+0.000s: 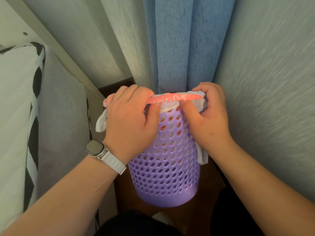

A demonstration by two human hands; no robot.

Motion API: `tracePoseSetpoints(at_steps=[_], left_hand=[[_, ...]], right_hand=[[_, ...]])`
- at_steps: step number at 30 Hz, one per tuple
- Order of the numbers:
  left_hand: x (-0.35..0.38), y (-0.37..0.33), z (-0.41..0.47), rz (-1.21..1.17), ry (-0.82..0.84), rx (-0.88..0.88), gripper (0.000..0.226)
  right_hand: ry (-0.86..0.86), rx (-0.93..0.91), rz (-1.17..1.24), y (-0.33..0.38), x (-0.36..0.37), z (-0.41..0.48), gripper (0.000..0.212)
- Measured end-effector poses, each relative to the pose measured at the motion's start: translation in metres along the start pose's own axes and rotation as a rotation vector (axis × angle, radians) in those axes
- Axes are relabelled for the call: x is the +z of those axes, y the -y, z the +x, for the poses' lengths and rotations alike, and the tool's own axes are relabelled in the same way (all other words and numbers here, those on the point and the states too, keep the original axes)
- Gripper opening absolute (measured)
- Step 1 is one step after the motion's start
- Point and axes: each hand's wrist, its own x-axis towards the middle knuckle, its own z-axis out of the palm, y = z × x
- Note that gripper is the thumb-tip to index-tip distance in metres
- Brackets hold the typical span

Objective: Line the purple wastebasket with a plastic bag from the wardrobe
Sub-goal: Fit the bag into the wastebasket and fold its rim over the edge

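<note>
The purple wastebasket (164, 174) with perforated walls stands upright on a dark wooden floor in the middle of the view. A white plastic bag with red print (172, 100) sits inside it, its edge folded over the rim. Bag handles hang down on the left and on the right. My left hand (130, 121) grips the bag at the rim's left side, thumb pressed on the outside wall. At the right side of the rim my right hand (211, 119) pinches the bag too. The basket's opening is mostly hidden by both hands.
A bed with a white sheet and black-and-white patterned bedding (22, 116) fills the left. Pale grey and blue curtains (184, 45) hang right behind the basket. A textured wall or curtain (272, 99) closes off the right. The basket stands in a narrow gap.
</note>
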Motion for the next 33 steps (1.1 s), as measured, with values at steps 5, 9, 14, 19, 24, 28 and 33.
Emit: tracePoseSetpoints(at_steps=[5, 9, 14, 19, 24, 28, 33], left_hand=[[-0.003, -0.001, 0.003, -0.031, 0.008, 0.014, 0.026], [-0.007, -0.009, 0.002, 0.122, 0.024, 0.12, 0.027], [-0.006, -0.012, 0.002, 0.084, 0.087, 0.106, 0.026], [-0.004, -0.006, 0.001, 0.098, 0.141, 0.126, 0.024], [-0.003, -0.001, 0.002, 0.1, 0.112, 0.06, 0.02], [-0.004, 0.002, 0.002, 0.081, 0.1, 0.024, 0.02], [-0.005, 0.001, 0.003, 0.039, 0.072, 0.013, 0.019]], right_hand=[[-0.045, 0.028, -0.038, 0.003, 0.001, 0.001, 0.028], [-0.053, 0.015, -0.056, 0.008, 0.005, -0.002, 0.029], [-0.044, -0.044, -0.068, 0.012, 0.012, -0.008, 0.03], [-0.038, -0.024, -0.077, 0.01, 0.01, -0.009, 0.033], [0.036, -0.017, -0.056, 0.006, 0.011, -0.011, 0.035], [0.075, -0.012, 0.044, 0.004, 0.006, -0.011, 0.035], [0.073, 0.044, 0.089, 0.001, 0.001, -0.01, 0.037]])
